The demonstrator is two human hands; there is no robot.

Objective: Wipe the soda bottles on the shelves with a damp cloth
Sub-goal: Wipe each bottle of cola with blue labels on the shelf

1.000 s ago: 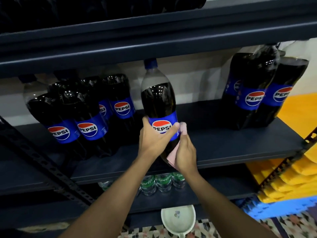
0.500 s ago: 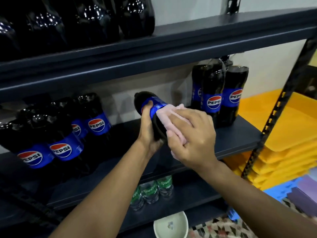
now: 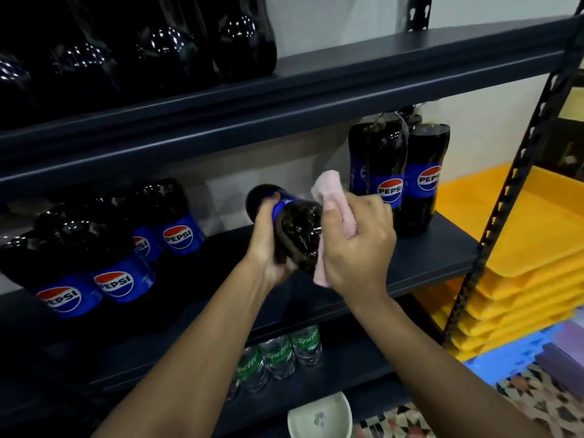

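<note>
Pink cloth (image 3: 325,188) in right hand's (image 3: 357,245) pinch against tilted bottle (image 3: 300,229) in left hand's (image 3: 265,248) grip, near shelf edge (image 3: 433,275).

— Where's the bottle (image 3: 298,233)?
— Tilted, gripped by the left hand (image 3: 264,245); the right hand (image 3: 358,248) presses a pink cloth (image 3: 327,189) on it.
— Around it?
— Pepsis (image 3: 391,188) right and left of it, Sprites (image 3: 279,357) below.

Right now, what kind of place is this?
Probably a shop or its stockroom: dark metal shelves hold rows of Pepsi bottles, Sprite bottles stand lower down, and yellow trays are stacked beside them.
</note>
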